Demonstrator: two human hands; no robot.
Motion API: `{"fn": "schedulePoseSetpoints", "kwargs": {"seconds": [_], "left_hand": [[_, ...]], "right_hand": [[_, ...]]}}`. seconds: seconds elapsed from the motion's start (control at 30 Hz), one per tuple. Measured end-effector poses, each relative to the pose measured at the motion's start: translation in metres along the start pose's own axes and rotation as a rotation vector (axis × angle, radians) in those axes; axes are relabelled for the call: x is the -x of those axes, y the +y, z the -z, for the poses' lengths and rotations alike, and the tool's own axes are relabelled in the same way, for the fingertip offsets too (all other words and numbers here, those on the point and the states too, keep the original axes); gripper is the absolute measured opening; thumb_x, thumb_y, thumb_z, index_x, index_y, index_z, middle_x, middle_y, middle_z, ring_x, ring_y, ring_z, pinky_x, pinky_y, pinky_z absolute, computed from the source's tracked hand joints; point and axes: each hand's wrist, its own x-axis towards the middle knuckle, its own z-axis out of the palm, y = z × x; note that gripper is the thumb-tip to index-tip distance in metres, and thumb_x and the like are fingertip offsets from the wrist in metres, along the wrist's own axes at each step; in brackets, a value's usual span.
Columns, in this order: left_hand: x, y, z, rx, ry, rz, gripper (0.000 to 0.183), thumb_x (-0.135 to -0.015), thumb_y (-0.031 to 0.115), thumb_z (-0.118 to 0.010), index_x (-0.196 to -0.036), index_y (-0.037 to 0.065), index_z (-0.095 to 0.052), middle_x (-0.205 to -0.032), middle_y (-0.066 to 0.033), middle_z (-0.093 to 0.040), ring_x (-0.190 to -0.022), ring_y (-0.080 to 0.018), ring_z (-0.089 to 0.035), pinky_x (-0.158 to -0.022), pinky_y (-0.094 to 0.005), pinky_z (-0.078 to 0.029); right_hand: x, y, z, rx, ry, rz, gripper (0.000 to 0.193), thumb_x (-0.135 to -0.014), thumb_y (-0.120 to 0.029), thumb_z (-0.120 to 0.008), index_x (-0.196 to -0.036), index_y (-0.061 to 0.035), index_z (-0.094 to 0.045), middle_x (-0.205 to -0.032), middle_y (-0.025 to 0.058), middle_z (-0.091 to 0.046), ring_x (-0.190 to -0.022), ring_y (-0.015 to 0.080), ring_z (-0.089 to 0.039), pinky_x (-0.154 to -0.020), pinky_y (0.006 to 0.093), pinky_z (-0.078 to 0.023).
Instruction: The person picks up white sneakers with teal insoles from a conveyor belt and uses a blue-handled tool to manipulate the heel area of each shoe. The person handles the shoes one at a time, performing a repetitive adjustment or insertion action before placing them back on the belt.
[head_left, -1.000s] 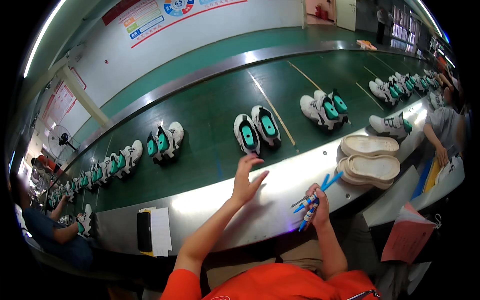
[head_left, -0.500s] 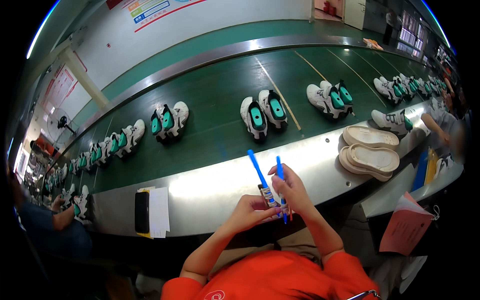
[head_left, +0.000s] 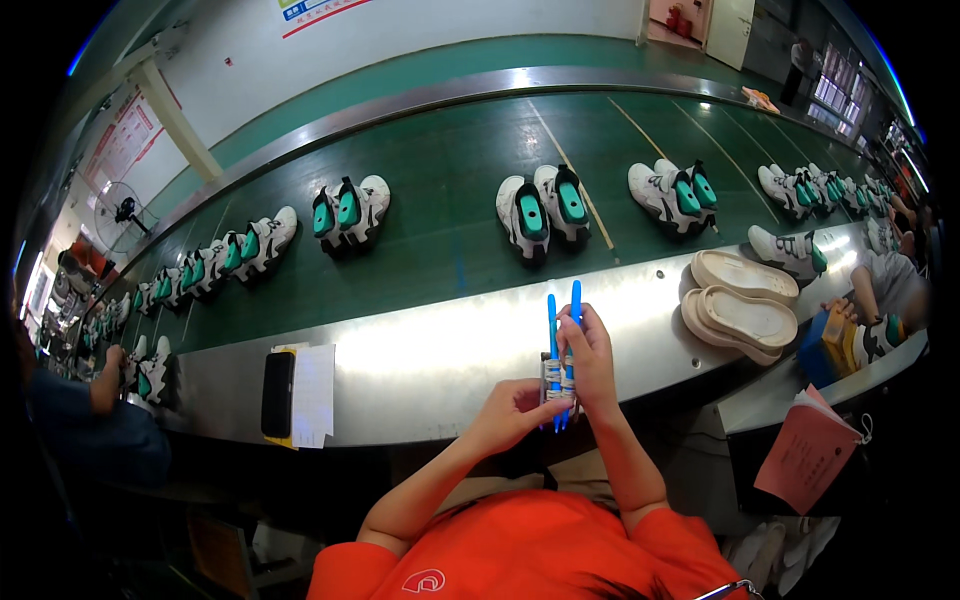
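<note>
1. Two blue pens (head_left: 561,340) stand side by side with their long axis upright, tips pointing up toward the belt and lower ends hidden in the grip. They sit in front of the person's chest, over the near edge of the steel ledge (head_left: 430,360).
2. The right hand (head_left: 590,365) is closed around the pens from the right, fingers wrapped about the taped or labelled middle part. It is the hand that carries them.
3. The left hand (head_left: 515,412) comes in from below and left, its fingers curled against the lower part of the same bundle; it touches the pens, but how firmly it grips them cannot be told.
4. Both hands therefore meet on the pens, the right higher along them and the left lower.
5. On the ledge to the left lie a black phone (head_left: 277,393) and a white paper sheet (head_left: 313,395), touching each other and well apart from the hands.
6. To the right on the ledge rest two pale shoe soles (head_left: 745,300), one partly over the other.
7. Beyond the ledge runs the green belt (head_left: 440,230), carrying pairs of white and teal shoes; the nearest pair (head_left: 542,205) lies straight ahead of the pens.
8. Other workers sit at the left and right edges, each with shoes.
</note>
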Motion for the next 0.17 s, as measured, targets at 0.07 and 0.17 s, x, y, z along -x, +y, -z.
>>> {"fn": "schedulePoseSetpoints", "kwargs": {"seconds": [0.07,0.17], "left_hand": [[0.0,0.002,0.001,-0.04,0.0,0.027,0.021,-0.081,0.017,-0.065,-0.093,0.0,-0.064,-0.08,-0.0039,-0.066,-0.073,-0.008,-0.061,-0.063,-0.0187,-0.046],[-0.008,-0.008,0.013,0.02,-0.019,0.149,0.022,-0.08,0.019,-0.066,-0.093,0.002,-0.065,-0.08,-0.0039,-0.066,-0.072,-0.0079,-0.061,-0.06,-0.0177,-0.045]], "right_hand": [[0.002,0.004,-0.001,0.002,0.006,0.0,0.013,-0.089,-0.018,-0.051,-0.093,-0.0062,-0.047,-0.068,-0.0027,-0.043,-0.059,0.0018,-0.038,-0.053,0.0155,-0.03],[0.004,0.005,-0.004,0.031,0.056,0.043,0.017,-0.089,-0.02,-0.051,-0.097,-0.0064,-0.046,-0.078,0.0001,-0.048,-0.062,0.002,-0.042,-0.055,0.015,-0.033]]}}
